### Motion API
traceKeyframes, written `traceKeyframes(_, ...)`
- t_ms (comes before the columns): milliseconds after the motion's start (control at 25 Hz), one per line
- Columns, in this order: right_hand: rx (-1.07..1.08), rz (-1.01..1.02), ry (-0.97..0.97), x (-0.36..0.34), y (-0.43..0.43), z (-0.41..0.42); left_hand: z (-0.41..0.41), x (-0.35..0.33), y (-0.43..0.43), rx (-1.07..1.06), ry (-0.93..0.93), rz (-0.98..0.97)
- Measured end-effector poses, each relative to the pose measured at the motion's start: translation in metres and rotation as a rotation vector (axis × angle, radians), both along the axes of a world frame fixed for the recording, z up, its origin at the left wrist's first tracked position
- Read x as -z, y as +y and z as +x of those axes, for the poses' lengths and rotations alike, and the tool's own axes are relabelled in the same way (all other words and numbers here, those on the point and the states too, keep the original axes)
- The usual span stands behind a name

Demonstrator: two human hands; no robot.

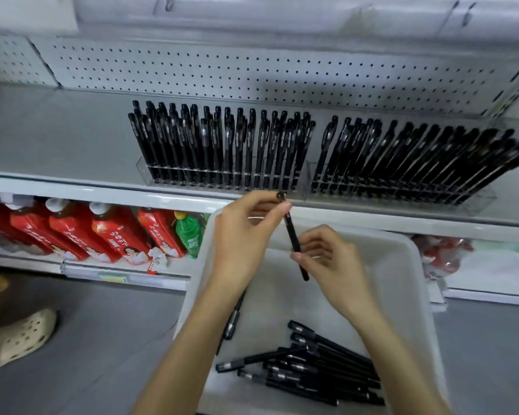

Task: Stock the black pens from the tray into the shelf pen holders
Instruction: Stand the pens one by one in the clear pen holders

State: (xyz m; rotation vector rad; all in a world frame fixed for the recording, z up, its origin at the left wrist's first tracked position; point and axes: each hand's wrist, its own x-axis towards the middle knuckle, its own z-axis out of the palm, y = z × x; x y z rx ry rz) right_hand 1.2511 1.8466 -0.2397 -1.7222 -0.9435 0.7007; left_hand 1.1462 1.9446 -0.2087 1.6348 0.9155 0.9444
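- Grey shelf [72,139] carries two packed pen holders [222,178], with open shelf to their left.
- One black pen [291,232], pinched by both the left hand [240,238] and the right hand [330,256], hangs over the tray [396,280] just below the shelf edge.

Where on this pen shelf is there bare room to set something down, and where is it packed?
Bare: the grey shelf left of the left pen holder, back to the pegboard, and, in the tray, the floor beyond the loose pens. Crowded: both holders are full, the right pen holder close beside the left.
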Motion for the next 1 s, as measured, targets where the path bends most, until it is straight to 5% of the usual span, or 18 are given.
traceKeyframes(240,-0.020,0.197,0.095,-0.018,0.028,0.007,0.003,-0.011,0.018,0.067,-0.075,-0.138)
traceKeyframes(440,-0.038,0.274,-0.025,-0.033,0.047,0.016,0.009,-0.015,0.029,0.157,-0.104,-0.111)
traceKeyframes(560,0.036,0.278,-0.140,-0.045,0.055,0.040,0.003,-0.004,0.042,0.100,0.065,0.066)
traceKeyframes(720,0.151,0.421,-0.111,-0.065,0.065,0.063,-0.002,0.025,0.054,0.043,0.557,0.493)
traceKeyframes(1000,0.375,0.642,-0.466,-0.054,0.087,0.072,-0.002,0.038,0.060,0.073,0.661,0.552)
